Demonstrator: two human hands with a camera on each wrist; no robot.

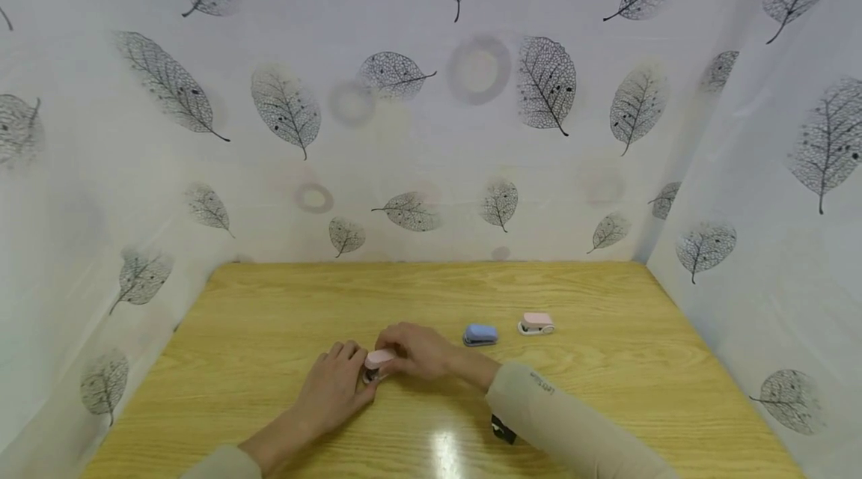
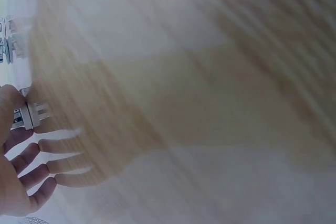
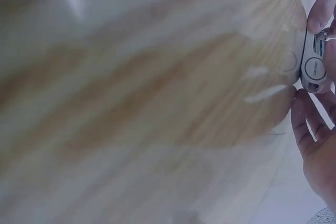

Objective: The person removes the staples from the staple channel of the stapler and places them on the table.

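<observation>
Resting on a wooden table (image 1: 269, 314), a small pink stapler (image 1: 378, 359) is gripped by curled fingers of the right hand (image 1: 420, 350). It is touched at its near end by the left hand (image 1: 333, 389), fingers fairly straight. A blue stapler (image 1: 480, 334) and another pink stapler (image 1: 536, 323) lie farther right.

Three small staplers sit on one wooden surface (image 1: 283, 314): two pink staplers, one (image 1: 379, 359) between the hands and one (image 1: 536, 323) off to the right, and one blue stapler (image 1: 480, 334). Two hands are in view, left hand (image 1: 333, 389) and right hand (image 1: 420, 350).
</observation>
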